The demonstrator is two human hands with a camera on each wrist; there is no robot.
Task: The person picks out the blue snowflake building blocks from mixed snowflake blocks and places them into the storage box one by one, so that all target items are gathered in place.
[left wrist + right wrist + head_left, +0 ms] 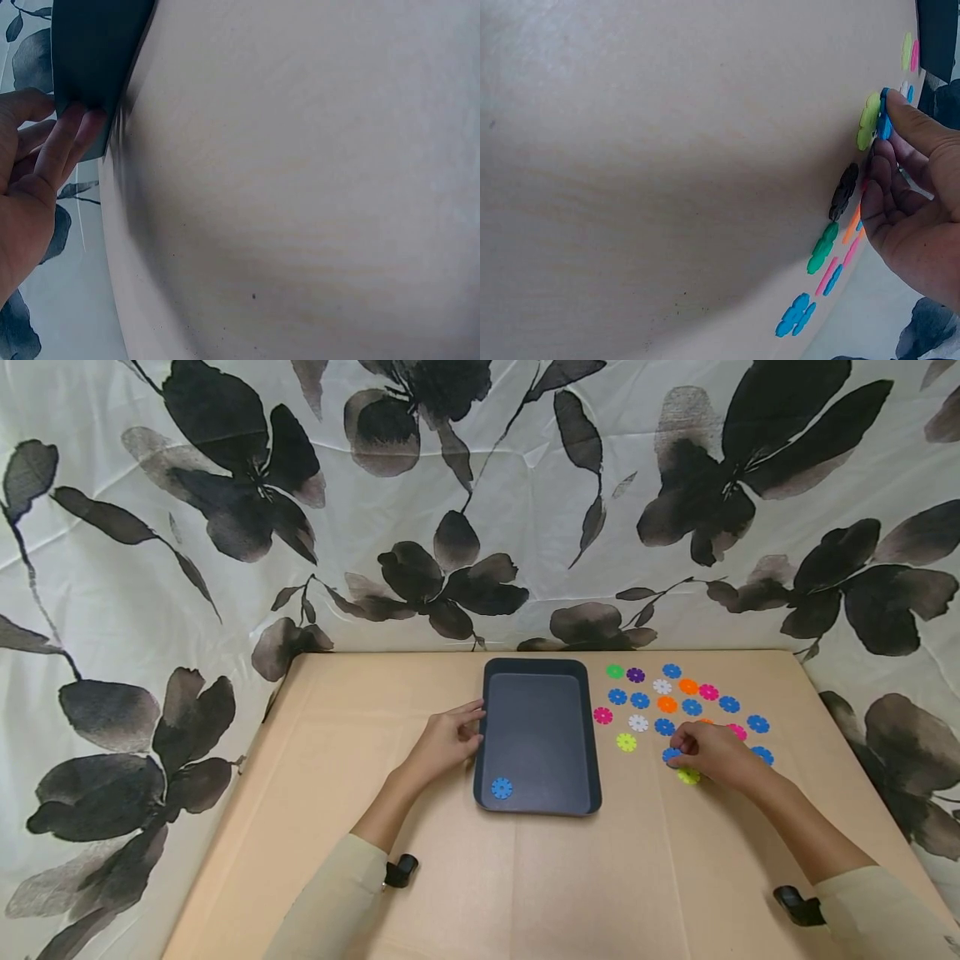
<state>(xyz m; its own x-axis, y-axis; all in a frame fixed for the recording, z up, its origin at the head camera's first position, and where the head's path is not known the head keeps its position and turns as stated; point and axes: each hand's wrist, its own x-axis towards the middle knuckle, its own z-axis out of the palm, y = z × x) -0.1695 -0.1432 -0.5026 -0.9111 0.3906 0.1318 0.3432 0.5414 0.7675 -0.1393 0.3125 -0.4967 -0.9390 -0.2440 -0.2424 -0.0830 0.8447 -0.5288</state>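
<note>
A dark grey tray (537,735) lies on the table with one blue snowflake-shaped disc (502,788) in its near left corner. My left hand (450,739) is at the tray's left side, its fingertips touching the outer wall, as the left wrist view also shows. Right of the tray, my right hand (716,754) pinches a blue notched disc (885,114) between thumb and fingers, low over the table. A yellow-green disc (868,121) lies right beside it. Part of the spread of discs is hidden under the right hand.
Several loose notched discs lie right of the tray, among them a green disc (615,671), a purple disc (635,675), a white disc (638,723) and a pink disc (603,716). Behind the table (360,710) hangs a floral cloth (525,510).
</note>
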